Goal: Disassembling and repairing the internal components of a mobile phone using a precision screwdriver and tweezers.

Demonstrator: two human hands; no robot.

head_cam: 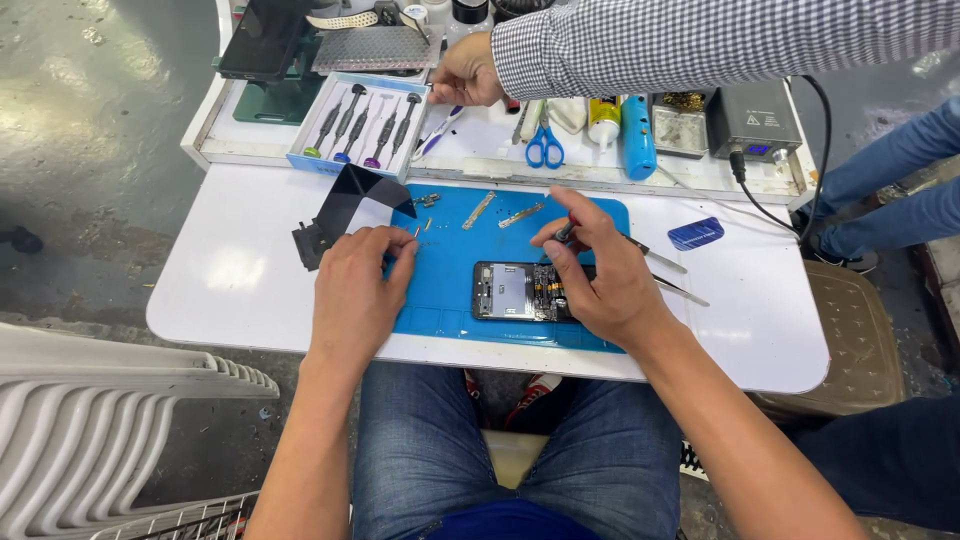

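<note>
Because the opened phone (522, 291) is laid flat in the middle of the blue mat (450, 300), its exposed insides are kept face up and within reach of both hands. A thin screwdriver (566, 231) is pinched between the fingers (556, 258) of the right hand (598, 275), its tip aimed down at the phone's right end, at about three o'clock of the device. The left hand (360, 290) is rested on the mat's left edge, at nine o'clock of the phone, its fingers curled together around something small at the tips; what is pinched there cannot be told.

Small metal strips (500, 212) are set out along the mat's far edge, at twelve o'clock, apart from the phone. A black panel (345, 205) is propped at ten o'clock on the white counter (230, 270). Tweezers (665, 275) lie just behind the right hand at three o'clock.

Farther off, a tray of screwdrivers (360, 125), blue scissors (544, 148) and a grey power unit (755, 120) are ranged on the raised shelf. Another person's hand (465, 75), in a checked sleeve, is reached over that shelf at twelve o'clock, well apart from the phone.
</note>
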